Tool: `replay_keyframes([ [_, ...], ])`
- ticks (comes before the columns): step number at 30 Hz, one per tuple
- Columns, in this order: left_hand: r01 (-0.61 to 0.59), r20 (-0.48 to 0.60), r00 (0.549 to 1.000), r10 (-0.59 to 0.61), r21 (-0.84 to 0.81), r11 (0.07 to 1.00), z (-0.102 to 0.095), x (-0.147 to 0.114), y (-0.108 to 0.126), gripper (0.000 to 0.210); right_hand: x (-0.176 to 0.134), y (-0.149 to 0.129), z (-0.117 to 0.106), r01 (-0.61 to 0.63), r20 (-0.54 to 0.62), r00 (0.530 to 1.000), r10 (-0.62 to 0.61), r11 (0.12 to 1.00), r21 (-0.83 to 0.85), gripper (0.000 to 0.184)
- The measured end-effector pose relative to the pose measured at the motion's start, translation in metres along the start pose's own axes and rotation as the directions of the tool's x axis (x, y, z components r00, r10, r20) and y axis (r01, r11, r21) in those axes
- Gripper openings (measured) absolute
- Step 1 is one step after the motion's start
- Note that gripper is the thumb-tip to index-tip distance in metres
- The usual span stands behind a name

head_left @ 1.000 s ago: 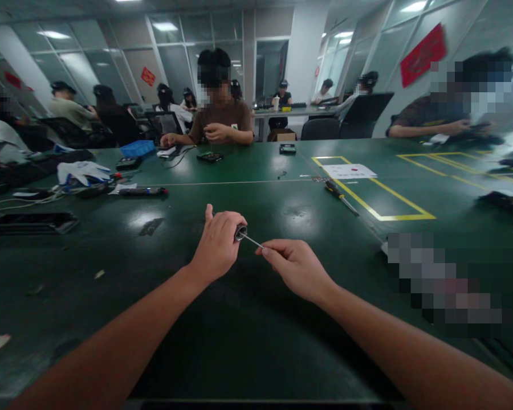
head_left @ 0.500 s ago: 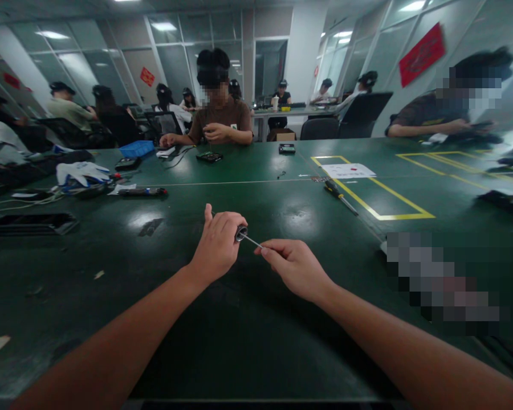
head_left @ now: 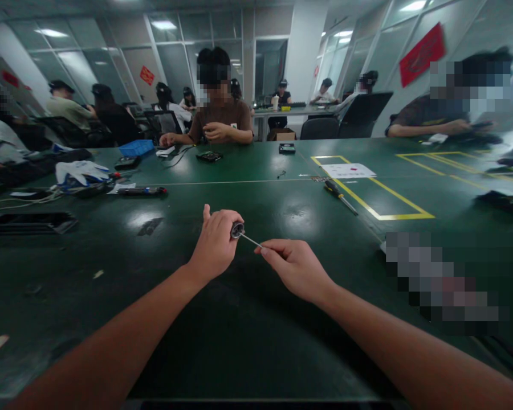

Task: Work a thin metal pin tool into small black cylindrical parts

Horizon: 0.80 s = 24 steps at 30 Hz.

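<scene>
My left hand (head_left: pixel 216 245) is closed around a dark cylindrical piece (head_left: pixel 237 230), with its thumb sticking up. The round, hollow-looking end of the piece faces right, and its other end is hidden by my palm. A thin metal rod (head_left: pixel 252 240) slants from that end to my right hand (head_left: pixel 297 266), pinched between thumb and fingertips. How deep the rod sits inside cannot be made out. Both hands are above the green table (head_left: pixel 256 353). Beyond my right hand lies a black and yellow screwdriver (head_left: pixel 341 196).
At left are white gloves (head_left: pixel 83 172), a dark pen-like tool (head_left: pixel 141 192), a black frame (head_left: pixel 29 222) and a blue bin (head_left: pixel 137 147). A blurred-out object (head_left: pixel 440 279) lies at right. Yellow tape (head_left: pixel 406 216) and a paper sheet (head_left: pixel 348 170) are ahead. A person (head_left: pixel 222 119) sits opposite.
My left hand and the cylindrical piece have shifted slightly left, and more of the rod shows between the hands. My right hand has hardly moved.
</scene>
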<state>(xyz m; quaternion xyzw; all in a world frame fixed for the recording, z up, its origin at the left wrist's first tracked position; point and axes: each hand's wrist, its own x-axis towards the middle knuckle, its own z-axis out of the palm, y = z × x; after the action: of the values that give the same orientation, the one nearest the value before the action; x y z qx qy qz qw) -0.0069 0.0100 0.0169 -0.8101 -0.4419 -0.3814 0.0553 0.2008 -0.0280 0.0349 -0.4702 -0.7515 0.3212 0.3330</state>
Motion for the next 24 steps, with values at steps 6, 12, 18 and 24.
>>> replay_keyframes([
  [6,-0.042,-0.002,0.999,0.042,0.047,0.998,-0.0003,0.0,0.0002,0.019,0.0,0.0006,0.0011,0.002,-0.002,1.0,-0.002,1.0,-0.002,0.032],
  [12,-0.053,0.008,0.999,0.053,0.052,0.997,-0.0008,0.0004,0.0007,0.018,0.0002,0.0,0.0014,0.005,-0.008,1.0,-0.005,1.0,-0.004,0.032],
  [18,-0.021,0.001,1.0,0.021,0.054,0.998,-0.0018,0.0009,-0.0019,0.021,-0.0002,-0.0014,-0.0011,-0.005,0.009,1.0,0.005,0.999,0.039,0.03],
  [24,-0.011,0.004,1.0,0.011,0.053,0.999,-0.0011,0.0005,-0.0009,0.022,-0.0006,-0.0006,-0.0013,-0.012,-0.002,1.0,0.012,0.999,0.04,0.029],
])
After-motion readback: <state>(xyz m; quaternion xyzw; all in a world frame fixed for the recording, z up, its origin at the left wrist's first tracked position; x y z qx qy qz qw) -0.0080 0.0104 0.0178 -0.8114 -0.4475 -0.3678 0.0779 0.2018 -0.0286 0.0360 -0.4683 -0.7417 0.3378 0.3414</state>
